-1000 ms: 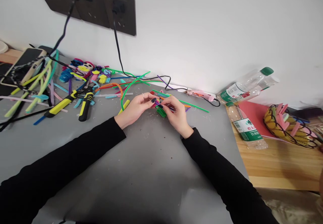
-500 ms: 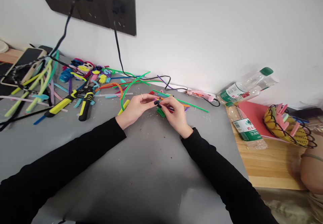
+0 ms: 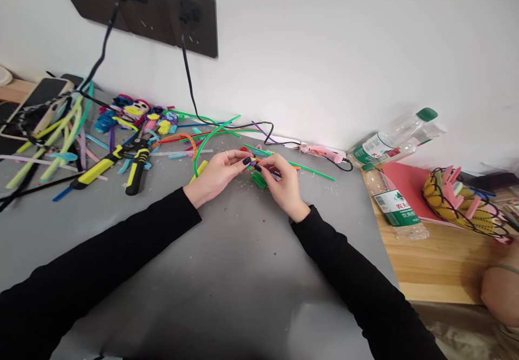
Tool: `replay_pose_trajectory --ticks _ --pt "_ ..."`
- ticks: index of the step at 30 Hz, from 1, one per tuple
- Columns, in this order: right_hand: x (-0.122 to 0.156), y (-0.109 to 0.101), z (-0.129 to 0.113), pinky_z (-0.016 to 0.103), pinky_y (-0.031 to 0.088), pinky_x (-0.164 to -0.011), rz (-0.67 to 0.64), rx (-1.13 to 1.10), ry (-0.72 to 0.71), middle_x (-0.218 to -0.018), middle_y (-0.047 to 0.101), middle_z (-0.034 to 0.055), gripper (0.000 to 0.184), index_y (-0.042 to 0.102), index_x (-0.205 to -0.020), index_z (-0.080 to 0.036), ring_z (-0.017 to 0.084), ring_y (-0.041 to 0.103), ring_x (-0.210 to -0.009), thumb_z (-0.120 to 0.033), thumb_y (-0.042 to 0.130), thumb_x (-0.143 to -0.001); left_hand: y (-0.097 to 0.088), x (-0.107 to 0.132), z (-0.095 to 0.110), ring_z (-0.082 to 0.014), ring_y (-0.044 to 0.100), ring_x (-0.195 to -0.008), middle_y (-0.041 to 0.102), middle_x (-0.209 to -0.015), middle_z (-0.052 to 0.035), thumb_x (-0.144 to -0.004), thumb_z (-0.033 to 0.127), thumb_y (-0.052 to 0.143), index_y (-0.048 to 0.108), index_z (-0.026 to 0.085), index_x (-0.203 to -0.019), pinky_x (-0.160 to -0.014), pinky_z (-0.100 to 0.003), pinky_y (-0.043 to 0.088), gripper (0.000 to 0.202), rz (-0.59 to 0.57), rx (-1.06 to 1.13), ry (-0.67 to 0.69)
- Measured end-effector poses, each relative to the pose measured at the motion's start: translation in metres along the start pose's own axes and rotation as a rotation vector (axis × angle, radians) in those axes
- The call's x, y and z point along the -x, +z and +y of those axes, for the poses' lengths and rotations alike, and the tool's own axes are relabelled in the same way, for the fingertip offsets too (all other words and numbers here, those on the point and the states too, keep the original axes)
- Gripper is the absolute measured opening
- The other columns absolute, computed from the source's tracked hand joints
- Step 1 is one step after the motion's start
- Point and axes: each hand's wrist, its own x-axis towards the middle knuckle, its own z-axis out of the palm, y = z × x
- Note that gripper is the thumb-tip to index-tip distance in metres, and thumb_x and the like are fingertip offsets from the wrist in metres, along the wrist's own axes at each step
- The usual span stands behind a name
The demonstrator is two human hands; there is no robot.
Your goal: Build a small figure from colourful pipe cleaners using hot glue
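Note:
My left hand point(image 3: 218, 176) and my right hand point(image 3: 284, 185) meet over the grey table point(image 3: 243, 273). Thumb and fingers of both are pinched on a small multicoloured piece of pipe cleaner point(image 3: 252, 162), mostly covered by the fingertips. Purple and orange stems stick out by the right fingers. Just below the fingertips lies a bundled green pipe cleaner point(image 3: 258, 180). A long green pipe cleaner point(image 3: 199, 149) arches up beside my left hand, near a short yellow piece point(image 3: 198, 171). Behind my right hand a straight green stem point(image 3: 312, 172) lies on the table.
Yellow-black pliers point(image 3: 138, 168), loose pipe cleaners and fuzzy figures point(image 3: 135, 110) lie at left, beside a phone point(image 3: 38, 103). A pink glue gun point(image 3: 320, 153) with a black cord rests by the wall. Plastic bottles point(image 3: 395, 206) and a yellow basket point(image 3: 462, 203) are at right, near a person's knee point(image 3: 500, 295).
My left thumb has shifted slightly left and up, uncovering more of the multicoloured piece. More of the green bundle below shows. At right, the other person's limb has moved a little.

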Motion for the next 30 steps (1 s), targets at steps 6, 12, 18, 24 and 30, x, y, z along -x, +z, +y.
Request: replay_pose_trajectory --ticks 6,12,18,24,30 --pt "0.0009 0.0006 -0.0002 0.03 0.052 -0.075 0.009 -0.023 -0.018 -0.091 0.068 0.0027 0.009 0.065 -0.091 -0.023 0.016 0.063 -0.083 -0.024 0.059 -0.098 0.0017 0.0003 0.0025 -0.0206 0.066 -0.095 0.076 -0.1 -0.0073 -0.065 0.037 0.095 0.08 0.017 -0.089 -0.09 -0.037 0.051 0.034 -0.025 0.019 -0.003" --pt "0.0006 0.001 0.0011 0.031 0.052 -0.076 0.047 -0.063 0.075 -0.092 0.07 0.0018 0.006 0.062 -0.091 -0.023 0.015 0.064 -0.081 -0.027 0.065 -0.094 0.003 -0.0006 0.0032 -0.0184 0.065 -0.09 0.076 -0.093 -0.0066 -0.065 0.038 0.096 0.082 0.018 -0.087 -0.09 -0.035 0.05 0.033 -0.078 0.061 -0.008" --pt "-0.0019 0.0002 0.005 0.031 0.051 -0.074 0.027 -0.123 0.091 -0.09 0.069 0.0022 0.006 0.064 -0.088 -0.023 0.016 0.064 -0.082 -0.026 0.063 -0.093 0.0029 -0.0002 0.0036 -0.0184 0.066 -0.093 0.077 -0.096 -0.0064 -0.067 0.035 0.095 0.084 0.019 -0.088 -0.094 -0.036 0.049 0.029 -0.106 0.098 -0.023" --pt "-0.0012 0.0006 0.0063 0.03 0.052 -0.074 0.0 -0.129 0.088 -0.094 0.07 0.0034 0.007 0.066 -0.092 -0.023 0.017 0.064 -0.085 -0.026 0.061 -0.094 0.0011 -0.0005 0.002 -0.019 0.067 -0.098 0.076 -0.103 -0.0066 -0.07 0.026 0.093 0.081 0.018 -0.096 -0.093 -0.036 0.05 0.029 -0.067 0.155 -0.041" --pt "-0.001 0.0007 0.0039 0.03 0.052 -0.073 0.0 -0.121 0.097 -0.092 0.07 0.0025 0.006 0.064 -0.09 -0.023 0.016 0.064 -0.082 -0.028 0.063 -0.093 0.0019 -0.0004 0.0027 -0.0169 0.066 -0.088 0.072 -0.092 -0.0036 -0.067 0.026 0.094 0.077 0.017 -0.085 -0.092 -0.037 0.052 0.026 -0.044 0.171 -0.034"
